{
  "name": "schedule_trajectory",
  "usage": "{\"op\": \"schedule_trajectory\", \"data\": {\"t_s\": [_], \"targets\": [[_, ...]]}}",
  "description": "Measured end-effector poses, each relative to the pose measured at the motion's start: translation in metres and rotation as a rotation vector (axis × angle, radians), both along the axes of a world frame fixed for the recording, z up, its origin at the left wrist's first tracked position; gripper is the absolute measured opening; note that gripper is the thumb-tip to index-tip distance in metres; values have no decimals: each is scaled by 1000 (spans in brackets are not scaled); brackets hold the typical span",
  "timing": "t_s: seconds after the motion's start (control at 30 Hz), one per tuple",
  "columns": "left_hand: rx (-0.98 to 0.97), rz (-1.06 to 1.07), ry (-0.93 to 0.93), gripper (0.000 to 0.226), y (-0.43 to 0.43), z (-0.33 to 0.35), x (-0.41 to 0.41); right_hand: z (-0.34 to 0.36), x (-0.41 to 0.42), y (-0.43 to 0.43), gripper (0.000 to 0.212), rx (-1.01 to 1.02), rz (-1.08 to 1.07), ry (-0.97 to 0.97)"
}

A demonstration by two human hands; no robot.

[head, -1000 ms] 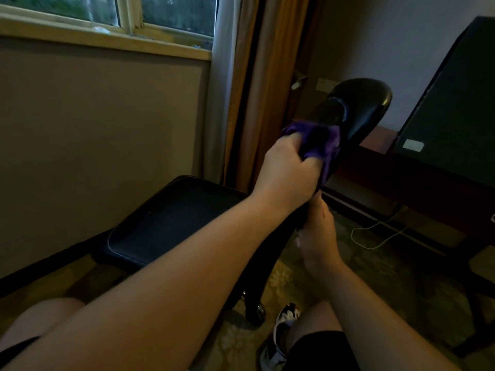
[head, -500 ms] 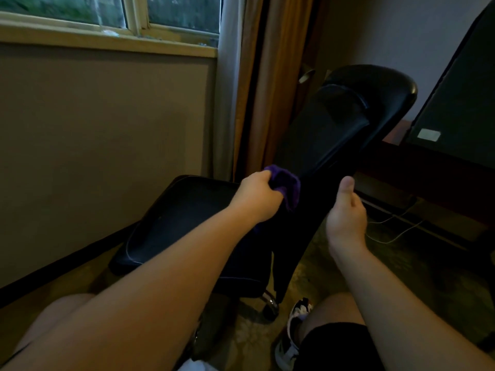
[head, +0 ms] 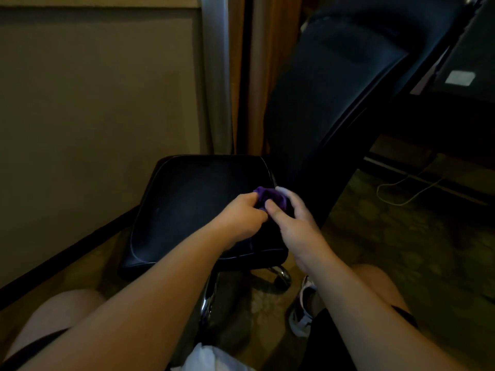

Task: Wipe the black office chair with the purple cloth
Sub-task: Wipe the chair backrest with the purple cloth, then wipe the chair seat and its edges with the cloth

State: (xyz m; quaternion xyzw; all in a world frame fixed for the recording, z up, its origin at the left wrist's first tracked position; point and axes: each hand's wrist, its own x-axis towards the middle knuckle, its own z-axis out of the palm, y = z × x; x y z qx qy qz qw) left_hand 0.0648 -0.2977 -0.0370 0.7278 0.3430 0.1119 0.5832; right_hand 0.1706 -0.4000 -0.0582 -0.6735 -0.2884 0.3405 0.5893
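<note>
**Cloth comes down from the backrest to the seat**

Half a second ago the left hand (head: 241,219) held the purple cloth (head: 269,196) against the chair's backrest (head: 329,103); now it sits bunched at the seat's (head: 192,204) rear corner, both hands pinching it, the right hand (head: 297,223) having let go of the backrest edge (probably regathering). Judging by this, seat wiping comes next.

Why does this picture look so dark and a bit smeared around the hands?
Head view: the room is dim, so the black office chair loses detail; the right hand shows motion blur at its fingers; the purple cloth, bunched between it and the left hand, looks soft; the wide-angle lens bends the wall edges.
</note>
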Motion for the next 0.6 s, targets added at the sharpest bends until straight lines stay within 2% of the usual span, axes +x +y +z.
{"op": "schedule_trajectory", "data": {"t_s": [0.07, 0.13, 0.23, 0.37, 0.47, 0.53, 0.6], "targets": [[-1, -55, 51, 37, 5, -14, 2, -18, 5, 2, 22, -15, -75, 15], [-28, -94, 75, 44, 13, -27, 3, -38, 15, 3, 19, -35, -177, 88], [-12, 32, 95, 45, 36, -45, 1, -70, 31, 2, 24, -74, -283, 190], [151, 188, 224, 42, 70, -76, -5, -98, 45, 2, 23, -75, -367, 252], [351, 187, 384, 54, 89, -104, -4, -106, 43, 8, 25, -137, -328, 101], [508, 134, 528, 67, 102, -122, -2, -111, 34, 13, 31, -209, -212, -121], [603, 63, 667, 78, 114, -140, -3, -118, 28, 19, 38, -199, -186, -332]]}}
